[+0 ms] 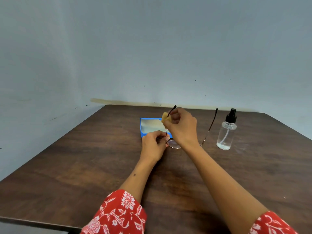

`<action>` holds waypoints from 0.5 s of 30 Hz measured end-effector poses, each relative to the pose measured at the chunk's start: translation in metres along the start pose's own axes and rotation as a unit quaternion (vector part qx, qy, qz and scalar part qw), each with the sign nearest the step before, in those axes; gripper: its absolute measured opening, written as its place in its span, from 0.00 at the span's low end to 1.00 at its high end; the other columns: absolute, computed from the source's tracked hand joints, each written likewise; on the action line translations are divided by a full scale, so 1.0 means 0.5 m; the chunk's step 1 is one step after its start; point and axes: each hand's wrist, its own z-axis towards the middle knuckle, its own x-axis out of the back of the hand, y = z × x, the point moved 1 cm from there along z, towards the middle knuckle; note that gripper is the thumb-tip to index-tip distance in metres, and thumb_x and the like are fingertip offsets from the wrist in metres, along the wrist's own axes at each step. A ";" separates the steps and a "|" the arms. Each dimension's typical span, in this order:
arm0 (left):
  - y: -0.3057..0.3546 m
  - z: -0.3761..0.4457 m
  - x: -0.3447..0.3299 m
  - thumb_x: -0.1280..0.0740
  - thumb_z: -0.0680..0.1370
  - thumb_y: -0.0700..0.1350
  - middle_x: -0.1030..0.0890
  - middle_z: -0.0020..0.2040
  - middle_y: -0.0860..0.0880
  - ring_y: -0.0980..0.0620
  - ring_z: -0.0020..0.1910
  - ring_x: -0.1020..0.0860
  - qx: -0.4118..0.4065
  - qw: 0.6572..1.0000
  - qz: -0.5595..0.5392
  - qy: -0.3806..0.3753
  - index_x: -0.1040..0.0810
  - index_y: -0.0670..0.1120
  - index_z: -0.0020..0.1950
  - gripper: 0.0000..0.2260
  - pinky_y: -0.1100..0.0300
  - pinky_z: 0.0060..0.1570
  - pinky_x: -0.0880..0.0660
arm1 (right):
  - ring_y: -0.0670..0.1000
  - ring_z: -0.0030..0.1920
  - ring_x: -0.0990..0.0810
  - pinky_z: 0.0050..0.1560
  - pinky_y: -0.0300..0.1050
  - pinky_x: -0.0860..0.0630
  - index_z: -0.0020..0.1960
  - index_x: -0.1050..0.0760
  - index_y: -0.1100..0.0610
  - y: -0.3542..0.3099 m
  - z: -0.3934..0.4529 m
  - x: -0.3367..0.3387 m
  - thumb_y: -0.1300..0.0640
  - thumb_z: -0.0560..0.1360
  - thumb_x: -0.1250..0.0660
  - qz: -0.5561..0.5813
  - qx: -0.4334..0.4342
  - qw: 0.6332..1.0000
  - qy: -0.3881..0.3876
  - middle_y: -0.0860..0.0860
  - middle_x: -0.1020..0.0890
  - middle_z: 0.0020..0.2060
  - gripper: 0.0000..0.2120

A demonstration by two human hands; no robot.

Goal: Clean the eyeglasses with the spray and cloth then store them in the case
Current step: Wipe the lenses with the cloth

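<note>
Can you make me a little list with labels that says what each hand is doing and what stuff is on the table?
left hand: pinches the thin metal-framed eyeglasses near the hinge
right hand: holds a small yellow cloth round one dark temple arm
other temple arm: sticks up, unfolded
blue rectangular case: open, behind the hands
clear plastic spray bottle with black pump top: upright, to the right
surface: dark brown wooden table

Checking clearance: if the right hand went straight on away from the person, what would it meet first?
Probably nothing on the table. The right hand, rubbing the cloth along a temple of the glasses, sits above the case; beyond it only the wall shows, though depth is unclear.
</note>
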 end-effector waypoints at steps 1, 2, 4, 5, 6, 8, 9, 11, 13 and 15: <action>0.001 -0.001 -0.001 0.32 0.75 0.36 0.18 0.37 0.48 0.48 0.40 0.17 0.004 1.000 -0.008 0.000 0.18 0.44 0.44 0.05 0.49 0.50 0.20 | 0.48 0.38 0.20 0.45 0.48 0.22 0.44 0.24 0.56 -0.010 0.003 0.004 0.59 0.69 0.31 0.023 0.014 0.999 0.020 0.47 0.18 0.35 0.05; 0.002 -0.001 -0.001 0.32 0.75 0.36 0.18 0.37 0.49 0.48 0.40 0.17 0.008 1.000 -0.012 0.001 0.18 0.44 0.44 0.05 0.49 0.50 0.20 | 0.47 0.37 0.20 0.45 0.49 0.22 0.45 0.23 0.57 -0.019 0.006 0.007 0.60 0.69 0.31 0.043 0.024 0.998 0.036 0.47 0.18 0.35 0.05; 0.004 -0.002 -0.001 0.32 0.75 0.36 0.19 0.36 0.50 0.48 0.39 0.17 0.011 1.000 -0.010 0.002 0.19 0.45 0.42 0.05 0.50 0.50 0.20 | 0.47 0.37 0.20 0.45 0.49 0.22 0.46 0.23 0.57 -0.025 0.006 0.006 0.61 0.68 0.31 0.059 0.025 0.997 0.047 0.47 0.18 0.35 0.07; 0.004 -0.003 0.000 0.32 0.75 0.36 0.19 0.35 0.50 0.48 0.39 0.17 0.010 1.000 -0.007 0.001 0.19 0.45 0.42 0.06 0.50 0.50 0.20 | 0.47 0.38 0.20 0.46 0.50 0.22 0.46 0.23 0.57 -0.021 0.003 0.001 0.61 0.68 0.31 0.052 0.019 0.998 0.042 0.46 0.18 0.34 0.06; 0.005 -0.003 0.001 0.32 0.75 0.36 0.19 0.35 0.50 0.48 0.39 0.17 0.007 1.000 -0.002 0.001 0.18 0.44 0.42 0.05 0.50 0.49 0.20 | 0.48 0.38 0.20 0.47 0.50 0.23 0.45 0.24 0.56 -0.014 0.000 -0.004 0.60 0.69 0.31 0.037 0.010 0.999 0.030 0.46 0.19 0.34 0.06; 0.004 -0.003 0.003 0.32 0.74 0.36 0.19 0.35 0.49 0.49 0.39 0.18 -0.004 1.000 0.014 0.004 0.18 0.42 0.44 0.04 0.50 0.49 0.20 | 0.50 0.39 0.20 0.48 0.51 0.23 0.44 0.25 0.54 0.003 -0.007 -0.014 0.56 0.70 0.31 -0.001 -0.017 1.000 -0.001 0.45 0.20 0.33 0.05; 0.003 -0.002 0.004 0.32 0.74 0.36 0.18 0.35 0.49 0.49 0.39 0.18 -0.008 1.000 0.018 0.006 0.17 0.42 0.44 0.04 0.49 0.48 0.20 | 0.50 0.39 0.20 0.48 0.50 0.23 0.44 0.25 0.53 0.008 -0.009 -0.015 0.55 0.70 0.31 -0.015 -0.024 1.000 -0.011 0.44 0.21 0.33 0.05; 0.004 -0.002 0.004 0.32 0.74 0.36 0.18 0.35 0.48 0.48 0.40 0.17 -0.007 1.000 0.013 0.006 0.18 0.42 0.44 0.04 0.49 0.49 0.20 | 0.50 0.38 0.20 0.46 0.49 0.23 0.44 0.25 0.53 0.005 -0.005 -0.010 0.55 0.71 0.31 -0.015 -0.014 1.000 -0.002 0.45 0.20 0.33 0.04; 0.003 -0.002 0.002 0.32 0.74 0.36 0.18 0.35 0.47 0.46 0.40 0.17 -0.001 1.000 -0.001 0.004 0.18 0.44 0.43 0.05 0.49 0.49 0.20 | 0.48 0.37 0.20 0.44 0.45 0.23 0.43 0.24 0.55 -0.012 0.001 0.000 0.58 0.70 0.31 0.020 0.013 0.999 0.028 0.47 0.18 0.33 0.04; 0.004 -0.001 0.001 0.32 0.75 0.36 0.18 0.36 0.47 0.48 0.39 0.17 0.004 1.000 -0.005 0.003 0.18 0.43 0.44 0.04 0.50 0.49 0.19 | 0.46 0.37 0.20 0.43 0.43 0.23 0.45 0.24 0.56 -0.024 0.004 0.005 0.61 0.69 0.31 0.061 0.027 0.996 0.053 0.47 0.18 0.35 0.05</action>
